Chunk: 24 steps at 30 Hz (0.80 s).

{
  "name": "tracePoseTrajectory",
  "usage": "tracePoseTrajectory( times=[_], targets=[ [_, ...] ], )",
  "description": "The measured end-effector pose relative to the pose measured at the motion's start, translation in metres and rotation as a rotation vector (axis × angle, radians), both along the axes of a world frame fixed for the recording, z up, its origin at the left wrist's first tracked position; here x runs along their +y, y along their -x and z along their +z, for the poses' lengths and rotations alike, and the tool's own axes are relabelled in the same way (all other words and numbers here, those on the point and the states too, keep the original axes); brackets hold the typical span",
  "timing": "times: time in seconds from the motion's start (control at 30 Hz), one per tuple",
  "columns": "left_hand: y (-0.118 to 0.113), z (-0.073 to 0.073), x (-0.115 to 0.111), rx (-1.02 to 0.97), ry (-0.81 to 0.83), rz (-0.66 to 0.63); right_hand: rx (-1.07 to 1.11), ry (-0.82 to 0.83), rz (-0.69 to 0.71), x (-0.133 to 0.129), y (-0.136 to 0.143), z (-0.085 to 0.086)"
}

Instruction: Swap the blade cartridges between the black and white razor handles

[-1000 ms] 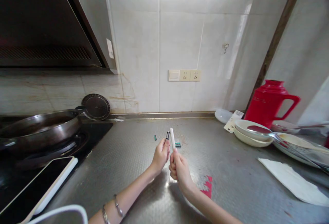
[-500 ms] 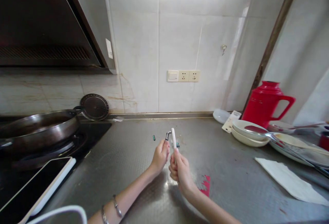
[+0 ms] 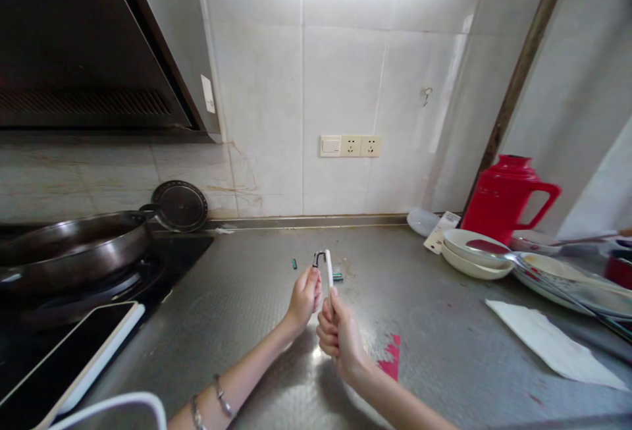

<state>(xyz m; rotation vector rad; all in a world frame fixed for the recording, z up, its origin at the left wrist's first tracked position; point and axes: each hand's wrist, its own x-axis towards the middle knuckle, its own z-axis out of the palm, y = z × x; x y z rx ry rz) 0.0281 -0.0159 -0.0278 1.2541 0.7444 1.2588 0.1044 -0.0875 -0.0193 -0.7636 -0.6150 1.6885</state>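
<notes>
The right hand [image 3: 338, 334] grips a white stick-shaped device [image 3: 328, 272] upright while the left hand [image 3: 303, 298] pinches a small dark clip-like part [image 3: 318, 259] against its top, a fitting step that next seems to call for careful alignment.

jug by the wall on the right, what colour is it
Red all over, handle included; the jug shows clearly in the head view, behind the stacked bowls.

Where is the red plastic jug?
The red plastic jug stands at the right of the head view, against the wall, just behind the stacked white bowls.
</notes>
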Motion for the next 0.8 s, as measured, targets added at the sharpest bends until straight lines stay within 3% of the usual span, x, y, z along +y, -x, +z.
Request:
tracePoseTrajectory(
  times=[0.13, 0.33, 0.57, 0.8],
  targets=[
    [0.003, -0.001, 0.004, -0.055, 0.010, -0.025, 0.023, 0.024, 0.024, -0.005, 0.002, -0.002],
    [0.002, 0.001, -0.002, -0.075, 0.002, -0.105, 0.108, -0.039, 0.014, -0.001, -0.003, 0.014],
    [0.009, 0.009, 0.002, -0.119, 0.025, -0.122, 0.061, -0.006, 0.058, -0.017, -0.003, -0.001],
    [0.011, 0.009, 0.010, -0.073, 0.027, -0.001, -0.185, -0.217, -0.186, 0.006, -0.030, 0.019]
  ],
)
